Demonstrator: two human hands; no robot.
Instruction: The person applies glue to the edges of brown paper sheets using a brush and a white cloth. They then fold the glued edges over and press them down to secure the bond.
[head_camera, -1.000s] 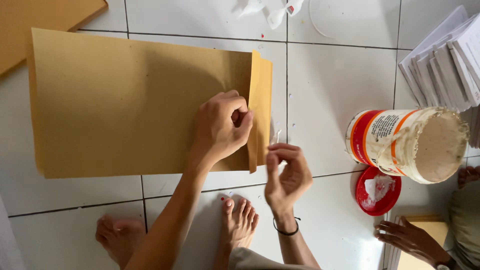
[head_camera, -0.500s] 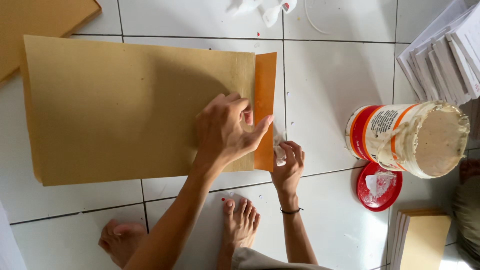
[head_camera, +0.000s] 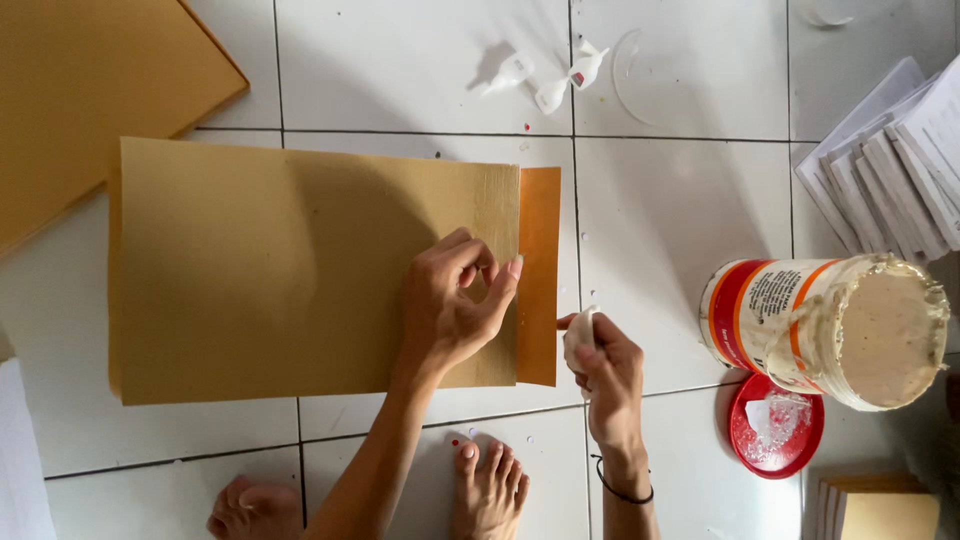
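A large brown paper envelope (head_camera: 270, 270) lies flat on the white tiled floor, its darker flap (head_camera: 539, 270) opened out to the right. My left hand (head_camera: 452, 305) presses down on the envelope near the flap fold, fingers bent. My right hand (head_camera: 605, 365) sits just right of the flap's lower edge, pinching a small whitish glue-covered wad (head_camera: 579, 335) that touches the flap. A black band circles my right wrist.
An open tub of pale paste (head_camera: 830, 325) lies on its side at right, its red lid (head_camera: 776, 425) below it. White booklets (head_camera: 895, 170) stack at upper right, more brown envelopes (head_camera: 90, 90) at upper left, small white bottles (head_camera: 545, 75) at top. My bare feet (head_camera: 480, 490) are below.
The envelope flap has been unfolded flat to the right. My right hand moved up to the flap's edge with the wad. Another person's hand at lower right has left the view.
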